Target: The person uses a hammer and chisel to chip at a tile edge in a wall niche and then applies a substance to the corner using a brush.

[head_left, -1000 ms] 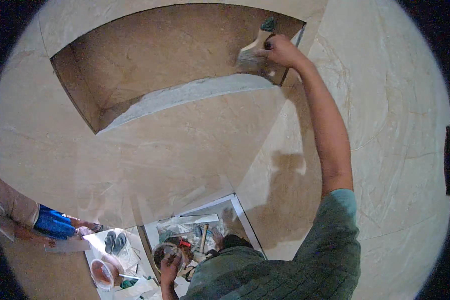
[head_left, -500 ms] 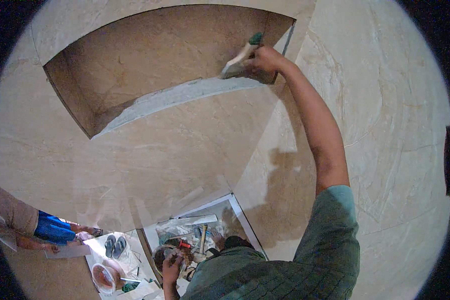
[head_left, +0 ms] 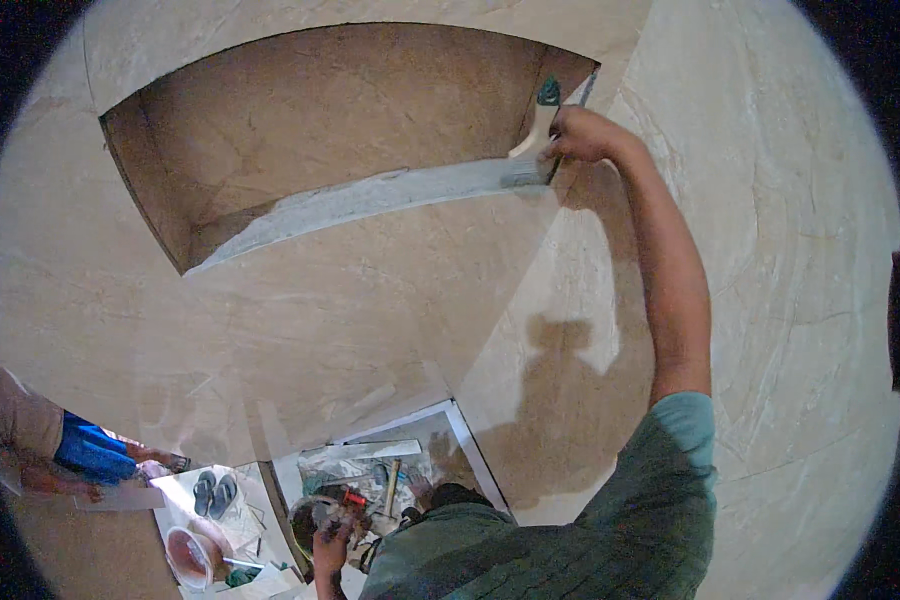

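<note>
High on the tiled wall, my right hand (head_left: pixel 582 135) grips a flat paintbrush (head_left: pixel 536 130) with a pale handle and a green-tipped end. Its grey bristles rest at the right end of the whitish-grey coated ledge (head_left: pixel 370 190) of a recessed wall niche (head_left: pixel 340 110). The coating thins out toward the ledge's left end, where brown shows. Low in the view, my left hand (head_left: pixel 330 548) is closed beside a round, dark-looking container (head_left: pixel 301 520); a greyish shape at its fingers is too small to identify.
Below lie a wooden-handled tool (head_left: pixel 393 486), a red object (head_left: pixel 354 497), dark slippers (head_left: pixel 215 494) and a pinkish bucket (head_left: pixel 192 556). At far left another person in blue (head_left: pixel 95 447) is near a pale strip (head_left: pixel 120 498). A white-edged frame (head_left: pixel 467 440) borders the floor opening.
My right hand and the paintbrush have moved right along the ledge, and the brush now stands more upright. The view has shifted slightly. My left hand stays near the round container.
</note>
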The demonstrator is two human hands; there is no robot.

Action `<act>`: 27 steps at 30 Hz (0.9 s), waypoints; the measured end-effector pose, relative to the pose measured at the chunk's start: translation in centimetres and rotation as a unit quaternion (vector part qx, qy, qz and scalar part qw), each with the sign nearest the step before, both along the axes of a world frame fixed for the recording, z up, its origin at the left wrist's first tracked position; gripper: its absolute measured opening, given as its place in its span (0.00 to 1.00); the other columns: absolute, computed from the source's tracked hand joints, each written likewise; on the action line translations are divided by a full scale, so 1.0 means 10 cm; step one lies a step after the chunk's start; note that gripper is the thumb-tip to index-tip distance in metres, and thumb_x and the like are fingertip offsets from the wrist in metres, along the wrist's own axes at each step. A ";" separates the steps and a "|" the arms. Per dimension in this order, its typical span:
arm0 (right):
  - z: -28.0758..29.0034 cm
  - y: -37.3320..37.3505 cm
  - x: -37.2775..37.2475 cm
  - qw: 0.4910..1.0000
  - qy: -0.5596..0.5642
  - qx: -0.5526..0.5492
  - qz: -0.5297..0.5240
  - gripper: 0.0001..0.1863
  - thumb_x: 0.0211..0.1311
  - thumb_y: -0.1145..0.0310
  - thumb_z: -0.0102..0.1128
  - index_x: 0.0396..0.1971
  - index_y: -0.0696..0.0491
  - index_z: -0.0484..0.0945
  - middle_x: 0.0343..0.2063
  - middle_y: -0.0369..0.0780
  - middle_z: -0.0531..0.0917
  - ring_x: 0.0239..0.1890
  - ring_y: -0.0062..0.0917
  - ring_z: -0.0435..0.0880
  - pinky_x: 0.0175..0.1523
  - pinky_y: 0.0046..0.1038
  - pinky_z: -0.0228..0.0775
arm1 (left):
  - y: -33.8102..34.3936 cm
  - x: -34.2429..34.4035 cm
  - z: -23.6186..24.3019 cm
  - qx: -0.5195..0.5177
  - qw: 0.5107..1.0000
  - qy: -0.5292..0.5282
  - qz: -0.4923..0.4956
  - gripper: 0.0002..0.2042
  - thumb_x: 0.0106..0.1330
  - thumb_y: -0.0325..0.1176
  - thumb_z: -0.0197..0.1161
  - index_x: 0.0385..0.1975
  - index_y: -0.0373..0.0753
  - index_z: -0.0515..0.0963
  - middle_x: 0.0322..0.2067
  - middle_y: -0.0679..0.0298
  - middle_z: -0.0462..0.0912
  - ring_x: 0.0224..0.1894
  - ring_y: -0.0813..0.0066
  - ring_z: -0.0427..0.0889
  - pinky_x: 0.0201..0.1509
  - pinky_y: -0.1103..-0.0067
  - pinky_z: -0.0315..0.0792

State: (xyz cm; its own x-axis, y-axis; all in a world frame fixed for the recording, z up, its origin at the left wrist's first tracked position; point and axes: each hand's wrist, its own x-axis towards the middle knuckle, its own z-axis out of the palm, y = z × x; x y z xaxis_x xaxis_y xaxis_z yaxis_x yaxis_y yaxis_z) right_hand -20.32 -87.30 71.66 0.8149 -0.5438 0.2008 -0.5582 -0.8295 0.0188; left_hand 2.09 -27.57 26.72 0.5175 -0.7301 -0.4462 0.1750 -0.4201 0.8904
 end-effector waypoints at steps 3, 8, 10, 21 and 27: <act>0.15 0.14 0.06 1.000 -0.004 -0.003 -0.008 0.17 0.53 0.62 0.67 0.37 0.60 0.80 0.33 0.49 0.84 0.35 0.37 0.83 0.42 0.35 0.74 | 0.03 0.00 -0.04 -0.022 0.997 0.059 0.040 0.10 0.65 0.28 0.61 0.44 0.31 0.79 0.37 0.64 0.84 0.37 0.78 0.78 0.42 0.81 0.71; -0.33 0.16 0.59 0.984 -0.140 -0.086 0.063 0.23 0.55 0.55 0.66 0.36 0.62 0.78 0.33 0.52 0.83 0.34 0.45 0.81 0.43 0.41 0.72 | 0.00 -0.03 -0.01 -0.005 0.996 0.061 0.057 0.11 0.65 0.27 0.59 0.45 0.32 0.79 0.37 0.63 0.84 0.37 0.78 0.79 0.42 0.79 0.72; -0.33 0.14 0.42 0.992 -0.058 -0.109 0.026 0.23 0.54 0.55 0.65 0.37 0.62 0.78 0.34 0.52 0.82 0.36 0.46 0.81 0.44 0.42 0.72 | 0.03 0.07 -0.16 -0.013 0.999 0.029 0.016 0.12 0.65 0.27 0.59 0.46 0.32 0.79 0.37 0.63 0.84 0.37 0.77 0.80 0.42 0.78 0.72; -0.30 0.43 0.55 0.989 -0.007 -0.119 -0.086 0.22 0.53 0.56 0.63 0.37 0.62 0.78 0.37 0.56 0.81 0.44 0.51 0.79 0.50 0.43 0.71 | 0.05 0.14 -0.23 -0.025 0.999 0.015 0.013 0.11 0.65 0.30 0.60 0.43 0.31 0.79 0.39 0.61 0.83 0.36 0.75 0.80 0.42 0.77 0.73; -0.15 0.25 0.39 0.972 -0.006 -0.206 -0.115 0.19 0.51 0.62 0.64 0.40 0.59 0.79 0.36 0.54 0.83 0.42 0.48 0.82 0.48 0.44 0.74 | 0.04 0.16 -0.17 0.034 0.993 0.089 0.074 0.12 0.64 0.32 0.62 0.43 0.31 0.80 0.37 0.62 0.84 0.38 0.73 0.81 0.45 0.76 0.72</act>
State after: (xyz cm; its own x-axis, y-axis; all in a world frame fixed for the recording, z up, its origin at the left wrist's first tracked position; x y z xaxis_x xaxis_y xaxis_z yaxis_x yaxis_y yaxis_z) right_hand -16.44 -84.80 70.15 0.6783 -0.5823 0.4483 -0.7295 -0.6068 0.3156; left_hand 3.66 -27.12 24.98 0.5254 -0.6163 -0.5866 0.3918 -0.4368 0.8098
